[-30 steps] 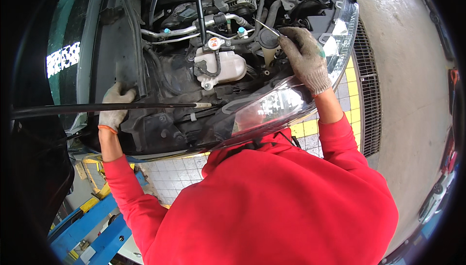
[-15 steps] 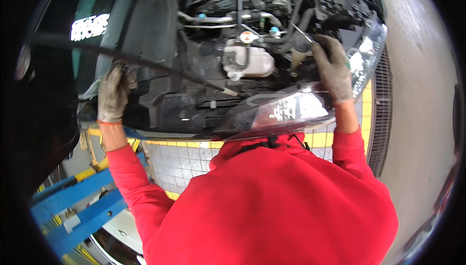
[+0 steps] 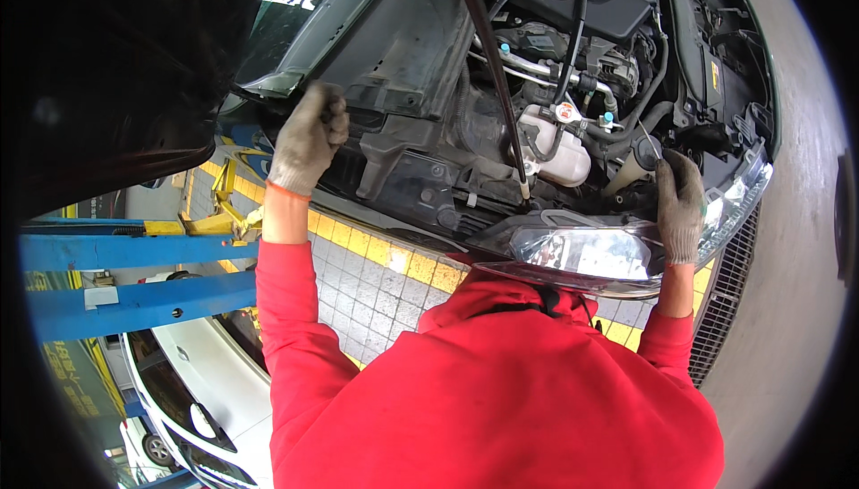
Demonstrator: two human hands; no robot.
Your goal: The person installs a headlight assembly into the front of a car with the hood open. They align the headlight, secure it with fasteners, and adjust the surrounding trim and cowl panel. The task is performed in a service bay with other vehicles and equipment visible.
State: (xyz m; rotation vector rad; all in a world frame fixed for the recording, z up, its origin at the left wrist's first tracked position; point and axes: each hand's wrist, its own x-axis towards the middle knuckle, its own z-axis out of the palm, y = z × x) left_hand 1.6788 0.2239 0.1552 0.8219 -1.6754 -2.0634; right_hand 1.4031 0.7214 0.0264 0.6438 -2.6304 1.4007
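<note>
My left hand, in a dirty knit glove, is raised near the fender edge, fingers curled around something I cannot make out, if anything. My gloved right hand grips a thin metal rod-shaped tool beside a translucent filler neck, just behind the headlight. Between my hands are a white coolant reservoir with a labelled cap and a black hood prop rod standing from the front of the engine bay.
A black panel, apparently the raised hood, fills the upper left. Blue and yellow lift beams and a white car are at lower left. A floor grate runs beside yellow-and-grey tiles at the car's front.
My view has swung left, so the engine bay appears farther right. My left hand has lifted from beside the prop rod toward the fender edge. My right hand still holds the thin tool.
</note>
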